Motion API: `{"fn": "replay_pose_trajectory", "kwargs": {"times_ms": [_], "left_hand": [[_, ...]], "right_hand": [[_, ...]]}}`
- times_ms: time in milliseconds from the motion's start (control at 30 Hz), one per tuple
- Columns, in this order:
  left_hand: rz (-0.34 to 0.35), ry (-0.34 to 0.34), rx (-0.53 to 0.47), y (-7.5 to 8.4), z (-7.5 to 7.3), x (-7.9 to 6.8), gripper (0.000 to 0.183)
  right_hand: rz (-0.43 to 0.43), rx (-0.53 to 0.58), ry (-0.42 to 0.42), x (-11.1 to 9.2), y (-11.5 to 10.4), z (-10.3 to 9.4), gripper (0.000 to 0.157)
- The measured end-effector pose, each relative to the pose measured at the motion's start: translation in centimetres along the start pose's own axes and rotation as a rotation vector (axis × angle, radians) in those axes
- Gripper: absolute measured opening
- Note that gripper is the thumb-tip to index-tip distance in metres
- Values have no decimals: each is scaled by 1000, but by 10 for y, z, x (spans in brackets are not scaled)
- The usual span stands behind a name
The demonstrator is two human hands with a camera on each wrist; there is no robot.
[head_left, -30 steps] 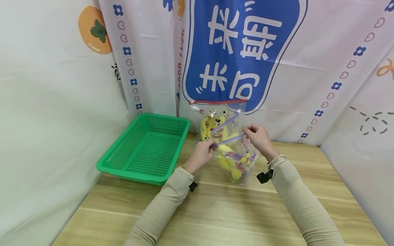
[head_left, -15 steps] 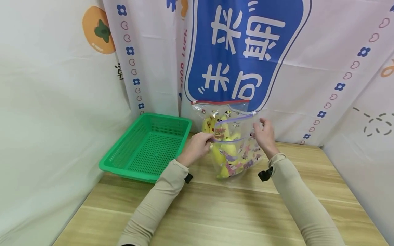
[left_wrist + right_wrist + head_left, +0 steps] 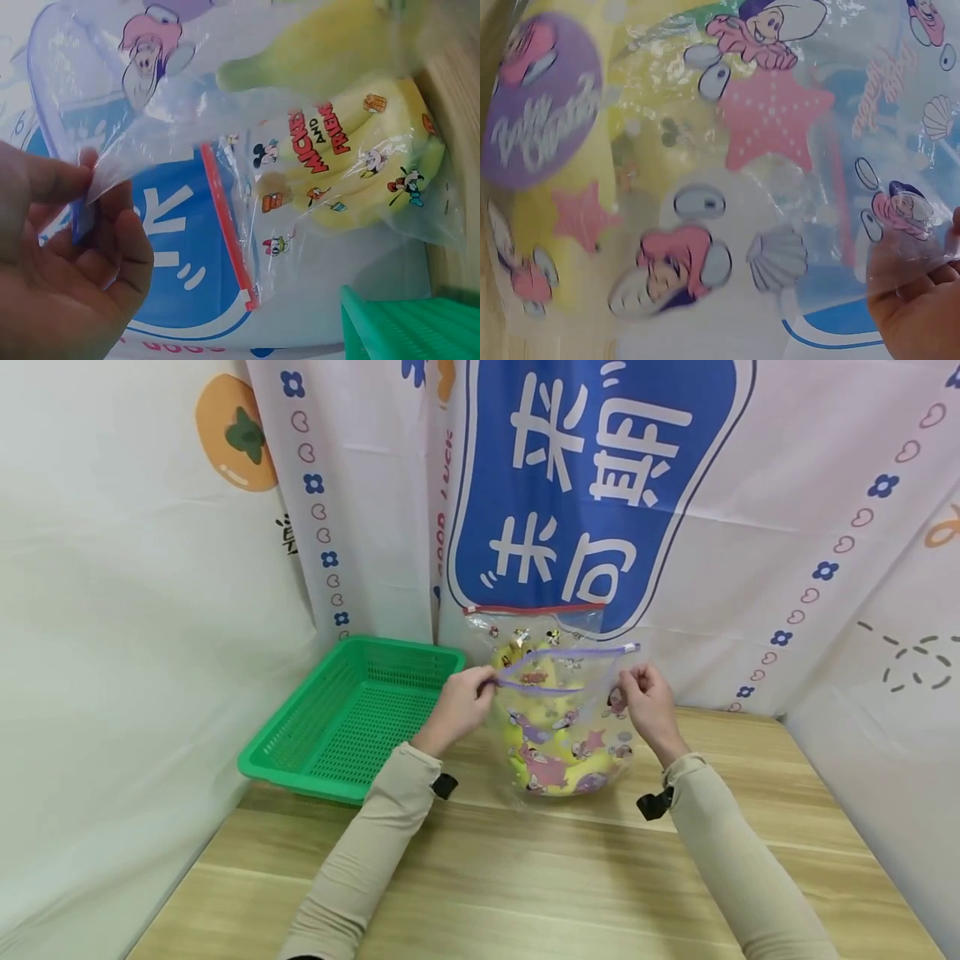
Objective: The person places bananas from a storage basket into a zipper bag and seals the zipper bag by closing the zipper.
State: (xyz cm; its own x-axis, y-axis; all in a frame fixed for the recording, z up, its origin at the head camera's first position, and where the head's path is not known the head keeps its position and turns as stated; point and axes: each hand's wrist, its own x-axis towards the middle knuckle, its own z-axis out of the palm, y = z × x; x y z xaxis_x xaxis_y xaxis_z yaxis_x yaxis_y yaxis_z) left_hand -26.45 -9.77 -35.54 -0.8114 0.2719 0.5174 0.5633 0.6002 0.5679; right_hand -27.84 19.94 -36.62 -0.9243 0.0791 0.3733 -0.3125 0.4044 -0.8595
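Observation:
A clear slider bag (image 3: 592, 745) printed with pink starfish and shells stands upright on the table, its purple-edged mouth spread apart. Yellow toy-like bananas show through its front. My left hand (image 3: 461, 703) pinches the purple zip strip at the mouth's left corner, as the left wrist view also shows. At the opposite side, my right hand (image 3: 651, 706) pinches the bag's edge below the white slider (image 3: 630, 648). Behind it leans a second clear bag with a red zip (image 3: 226, 221), holding a bunch of bananas (image 3: 360, 161) and partly hidden by the front one.
Left of the bags sits a green perforated basket (image 3: 258, 764), close beside my left forearm. A printed curtain (image 3: 390, 527) hangs right behind the bags. The wooden table (image 3: 525, 893) stretches toward me, with white walls at both sides.
My left hand has shifted left and up with the zip strip. My right hand left the strip, moved outward with parted fingers, then took the bag's right edge. The bag now faces me more squarely.

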Motion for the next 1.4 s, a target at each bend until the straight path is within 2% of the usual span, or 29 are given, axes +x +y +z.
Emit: {"fn": "replay_pose_trajectory", "kwargs": {"times_ms": [100, 200, 333, 467, 533, 600, 767, 933, 1067, 1200, 1400], "left_hand": [[-96, 25, -74, -1, -7, 0, 24], [-160, 33, -121, -2, -13, 1, 31], [-202, 22, -125, -2, -23, 1, 30], [-230, 48, -115, -2, -33, 3, 25], [-244, 67, -96, -3, -37, 5, 23], [-265, 58, -72, -4, -40, 7, 22], [-307, -57, 81, -3, -43, 14, 19], [-272, -136, 287, 7, -40, 22, 19], [-215, -188, 371, 16, -28, 31, 26], [-144, -230, 347, 28, -12, 39, 25], [-52, -258, 188, 48, 9, 50, 18]], "right_hand": [[-6, 6, 11, -4, 0, -1, 24], [15, 41, 15, -7, 1, -3, 22], [25, 97, 5, -13, 1, -5, 17], [13, 141, -27, -20, -3, -3, 15], [11, 154, -41, -21, -3, -2, 16], [12, 160, -56, -23, -5, -1, 18], [27, 137, -108, -22, -8, 0, 28], [25, 105, -144, -21, -11, 0, 32], [26, 105, -139, -20, -11, 0, 35], [8, 111, -136, -19, -10, 1, 36], [-26, 96, -127, -17, -9, 0, 41]]}}
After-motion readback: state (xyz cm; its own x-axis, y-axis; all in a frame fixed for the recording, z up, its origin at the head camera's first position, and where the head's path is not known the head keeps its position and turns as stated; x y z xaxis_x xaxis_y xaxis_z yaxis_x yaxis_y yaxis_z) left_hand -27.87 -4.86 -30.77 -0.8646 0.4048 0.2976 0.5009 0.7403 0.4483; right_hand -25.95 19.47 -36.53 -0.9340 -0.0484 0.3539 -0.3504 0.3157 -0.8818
